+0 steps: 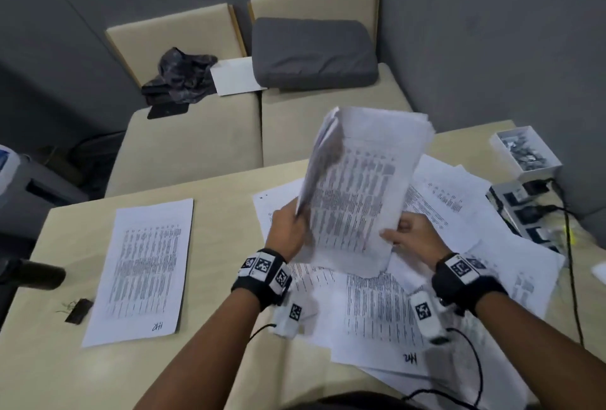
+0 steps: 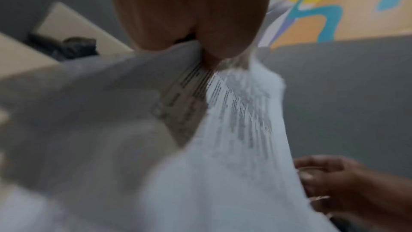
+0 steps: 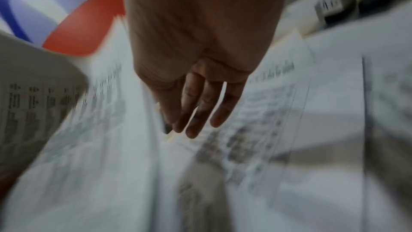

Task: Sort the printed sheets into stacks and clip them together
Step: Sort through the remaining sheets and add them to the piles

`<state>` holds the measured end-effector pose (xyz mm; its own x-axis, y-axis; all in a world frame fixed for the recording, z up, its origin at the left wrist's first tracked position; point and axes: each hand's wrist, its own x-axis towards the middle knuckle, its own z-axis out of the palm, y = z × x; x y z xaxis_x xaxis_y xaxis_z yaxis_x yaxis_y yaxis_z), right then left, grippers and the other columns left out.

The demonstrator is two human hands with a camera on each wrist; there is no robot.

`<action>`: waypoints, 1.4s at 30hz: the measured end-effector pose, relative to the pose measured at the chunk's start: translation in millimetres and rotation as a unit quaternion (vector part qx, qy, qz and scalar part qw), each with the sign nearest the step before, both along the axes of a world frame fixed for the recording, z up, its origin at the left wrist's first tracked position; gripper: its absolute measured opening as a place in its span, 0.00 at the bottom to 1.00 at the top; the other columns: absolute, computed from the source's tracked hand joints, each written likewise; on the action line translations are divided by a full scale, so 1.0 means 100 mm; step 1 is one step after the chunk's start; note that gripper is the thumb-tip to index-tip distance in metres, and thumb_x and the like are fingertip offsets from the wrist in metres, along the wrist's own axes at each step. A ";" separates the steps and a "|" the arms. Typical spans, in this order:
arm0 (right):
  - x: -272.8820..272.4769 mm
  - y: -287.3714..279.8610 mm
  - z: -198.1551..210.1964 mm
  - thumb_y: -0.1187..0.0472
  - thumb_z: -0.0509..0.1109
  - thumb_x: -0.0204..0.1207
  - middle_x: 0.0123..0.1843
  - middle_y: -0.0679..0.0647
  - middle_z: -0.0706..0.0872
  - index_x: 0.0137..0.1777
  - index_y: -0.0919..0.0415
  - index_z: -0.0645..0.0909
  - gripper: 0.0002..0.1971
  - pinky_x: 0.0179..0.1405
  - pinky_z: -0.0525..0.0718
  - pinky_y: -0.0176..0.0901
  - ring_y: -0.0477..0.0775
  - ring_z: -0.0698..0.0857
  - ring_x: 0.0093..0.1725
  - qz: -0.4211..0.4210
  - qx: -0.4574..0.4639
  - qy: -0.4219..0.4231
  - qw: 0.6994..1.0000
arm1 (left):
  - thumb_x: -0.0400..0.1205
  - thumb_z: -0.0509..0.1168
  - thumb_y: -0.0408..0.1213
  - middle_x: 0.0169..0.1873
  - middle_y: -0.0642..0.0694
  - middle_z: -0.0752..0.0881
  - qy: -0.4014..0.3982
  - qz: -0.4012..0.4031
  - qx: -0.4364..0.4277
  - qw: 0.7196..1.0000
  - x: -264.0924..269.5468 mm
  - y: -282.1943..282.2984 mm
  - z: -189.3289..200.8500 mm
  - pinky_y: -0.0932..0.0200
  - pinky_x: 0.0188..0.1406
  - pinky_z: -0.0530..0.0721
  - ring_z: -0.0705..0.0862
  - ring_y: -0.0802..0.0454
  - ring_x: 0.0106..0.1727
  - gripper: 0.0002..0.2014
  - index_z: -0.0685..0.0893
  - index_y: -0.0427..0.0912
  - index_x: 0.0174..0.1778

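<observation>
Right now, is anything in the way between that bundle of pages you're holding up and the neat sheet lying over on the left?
Nothing visible: bare table lies between the held bundle and the single sheet.

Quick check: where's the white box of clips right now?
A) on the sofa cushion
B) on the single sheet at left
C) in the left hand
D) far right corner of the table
D: the white box of clips sits at the far right corner of the table, beyond the scattered sheets.

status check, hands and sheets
Left hand grips the raised bundle of sheets. Right hand at its right edge. Loose sheets cover the table underneath.
</observation>
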<state>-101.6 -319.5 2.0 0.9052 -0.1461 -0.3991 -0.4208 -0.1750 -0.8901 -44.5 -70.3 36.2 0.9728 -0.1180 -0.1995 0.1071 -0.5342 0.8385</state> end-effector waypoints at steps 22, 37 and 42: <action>0.38 -0.87 -0.82 0.54 0.78 0.72 0.62 0.67 0.84 0.64 0.64 0.73 0.26 0.52 0.81 0.48 0.65 0.84 0.58 0.069 -0.338 0.181 0.921 | 0.82 0.63 0.33 0.30 0.37 0.84 0.216 0.150 0.149 0.953 -0.36 1.76 -1.01 0.52 0.37 0.78 0.82 0.40 0.35 0.12 0.79 0.39 0.31; -0.38 -0.10 -0.71 0.49 0.78 0.71 0.48 0.60 0.88 0.41 0.61 0.79 0.16 0.44 0.81 0.42 0.58 0.86 0.46 0.024 -0.236 0.230 0.944 | 0.84 0.61 0.34 0.25 0.41 0.81 0.247 0.157 0.103 0.951 -0.49 1.67 -1.14 0.51 0.38 0.79 0.79 0.45 0.29 0.15 0.77 0.40 0.30; -0.16 0.16 -0.54 0.56 0.71 0.79 0.54 0.60 0.89 0.60 0.64 0.84 0.14 0.49 0.78 0.42 0.58 0.85 0.51 -0.028 -0.165 0.084 0.982 | 0.84 0.61 0.33 0.26 0.41 0.81 0.254 0.141 0.090 0.952 -0.54 1.70 -1.04 0.48 0.36 0.82 0.80 0.44 0.29 0.12 0.77 0.37 0.34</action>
